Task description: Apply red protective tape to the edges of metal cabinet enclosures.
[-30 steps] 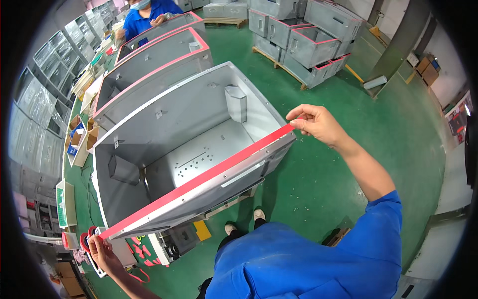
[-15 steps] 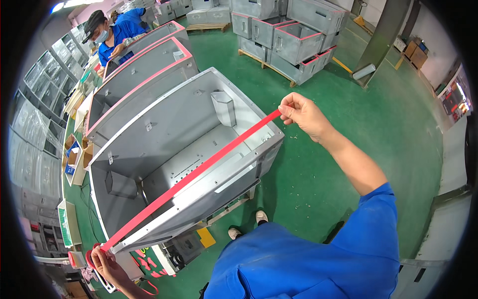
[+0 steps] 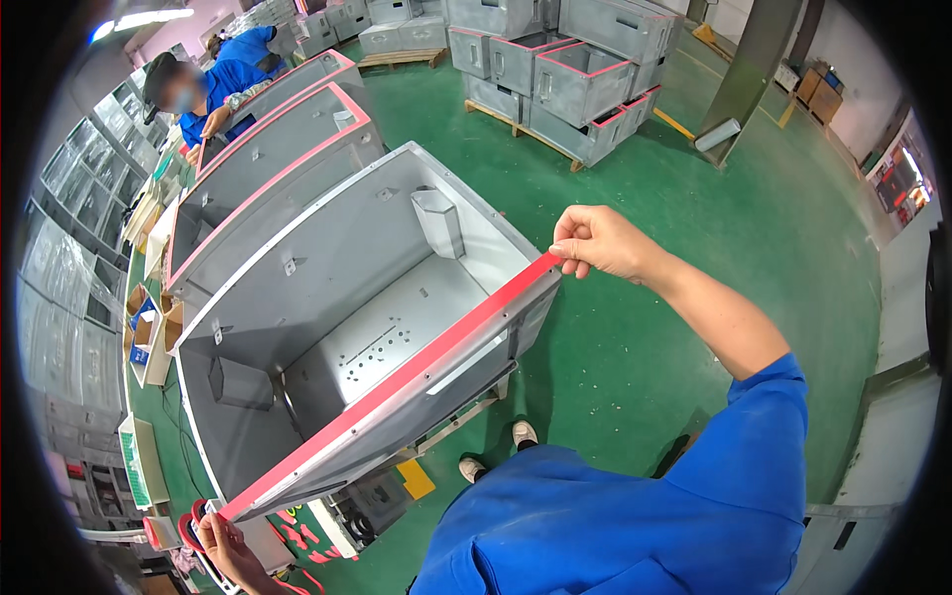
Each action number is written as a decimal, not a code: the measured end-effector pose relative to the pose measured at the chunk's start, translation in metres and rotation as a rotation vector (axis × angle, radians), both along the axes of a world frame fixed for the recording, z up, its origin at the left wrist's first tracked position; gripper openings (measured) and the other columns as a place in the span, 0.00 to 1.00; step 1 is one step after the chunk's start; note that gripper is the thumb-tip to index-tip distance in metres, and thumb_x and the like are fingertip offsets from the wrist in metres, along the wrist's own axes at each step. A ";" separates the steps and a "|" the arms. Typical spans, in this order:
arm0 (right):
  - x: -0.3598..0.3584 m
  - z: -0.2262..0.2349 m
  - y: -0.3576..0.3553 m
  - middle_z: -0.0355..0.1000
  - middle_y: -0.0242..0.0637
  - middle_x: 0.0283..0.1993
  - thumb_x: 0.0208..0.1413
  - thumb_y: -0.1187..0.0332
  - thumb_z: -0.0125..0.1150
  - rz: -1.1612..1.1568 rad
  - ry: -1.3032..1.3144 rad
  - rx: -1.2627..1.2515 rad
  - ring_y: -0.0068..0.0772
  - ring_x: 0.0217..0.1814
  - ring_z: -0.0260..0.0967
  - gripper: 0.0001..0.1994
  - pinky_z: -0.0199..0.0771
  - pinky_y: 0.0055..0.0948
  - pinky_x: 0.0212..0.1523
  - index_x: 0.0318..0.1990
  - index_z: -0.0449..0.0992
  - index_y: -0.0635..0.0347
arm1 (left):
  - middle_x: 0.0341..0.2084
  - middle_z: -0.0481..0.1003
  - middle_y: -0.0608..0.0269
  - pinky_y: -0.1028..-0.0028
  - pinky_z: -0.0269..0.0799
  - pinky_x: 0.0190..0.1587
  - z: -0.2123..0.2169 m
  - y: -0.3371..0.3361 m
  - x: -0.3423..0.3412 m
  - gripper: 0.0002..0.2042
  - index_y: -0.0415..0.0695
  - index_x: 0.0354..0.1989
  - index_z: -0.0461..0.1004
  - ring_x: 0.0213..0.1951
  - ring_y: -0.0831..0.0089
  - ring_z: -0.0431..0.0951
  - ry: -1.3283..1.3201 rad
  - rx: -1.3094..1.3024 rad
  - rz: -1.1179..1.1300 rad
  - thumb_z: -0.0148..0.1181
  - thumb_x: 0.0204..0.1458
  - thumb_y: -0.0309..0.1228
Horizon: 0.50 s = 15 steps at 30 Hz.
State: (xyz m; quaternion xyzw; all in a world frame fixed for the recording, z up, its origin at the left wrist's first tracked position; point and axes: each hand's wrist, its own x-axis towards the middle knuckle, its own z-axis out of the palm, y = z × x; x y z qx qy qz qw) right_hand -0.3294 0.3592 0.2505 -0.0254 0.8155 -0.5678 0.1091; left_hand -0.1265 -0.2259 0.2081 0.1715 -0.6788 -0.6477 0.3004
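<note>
A long strip of red tape (image 3: 402, 379) lies taut along the near rim of a large grey metal cabinet (image 3: 327, 253), whose open side faces up. My right hand (image 3: 603, 244) pinches the tape's far end between thumb and fingers at the cabinet's right corner. Down at the near left corner, my left hand (image 3: 230, 551) is closed on the other end, with a red tape roll (image 3: 188, 532) right beside its fingers. Inside the cabinet are a floor with several small holes and angled brackets in the corners. The other rims of this cabinet are bare metal.
Beyond stand more grey cabinets (image 3: 273, 164) with red-taped rims, where a co-worker in blue (image 3: 203, 104) bends over one. Stacked cabinets (image 3: 585, 79) rest on a pallet ahead. Small boxes (image 3: 149, 332) line the left, and red tape scraps (image 3: 297, 535) lie below the cabinet.
Both hands have lowered the stretched tape from above the cabinet's opening onto its near rim. My right hand has come down; the view has shifted slightly.
</note>
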 end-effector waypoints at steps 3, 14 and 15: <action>-0.004 0.002 0.001 0.69 0.36 0.25 0.48 0.72 0.57 0.035 0.017 0.095 0.22 0.23 0.67 0.06 0.69 0.19 0.21 0.28 0.68 0.66 | 0.19 0.65 0.75 0.90 0.48 0.16 -0.002 -0.008 -0.002 0.03 0.45 0.31 0.69 0.17 0.91 0.58 -0.046 0.009 -0.007 0.53 0.52 0.30; -0.008 0.002 -0.003 0.69 0.35 0.24 0.46 0.70 0.58 0.077 -0.057 0.171 0.21 0.23 0.66 0.07 0.68 0.21 0.21 0.28 0.71 0.65 | 0.20 0.68 0.75 0.92 0.54 0.16 0.003 -0.010 0.002 0.04 0.44 0.33 0.70 0.19 0.90 0.64 -0.137 0.075 0.030 0.55 0.50 0.30; -0.008 0.003 -0.004 0.69 0.35 0.23 0.46 0.70 0.59 0.097 -0.049 0.206 0.21 0.23 0.66 0.07 0.67 0.21 0.21 0.27 0.71 0.65 | 0.21 0.69 0.74 0.93 0.56 0.17 0.002 -0.011 0.002 0.04 0.44 0.33 0.70 0.20 0.90 0.65 -0.128 0.079 0.046 0.55 0.50 0.29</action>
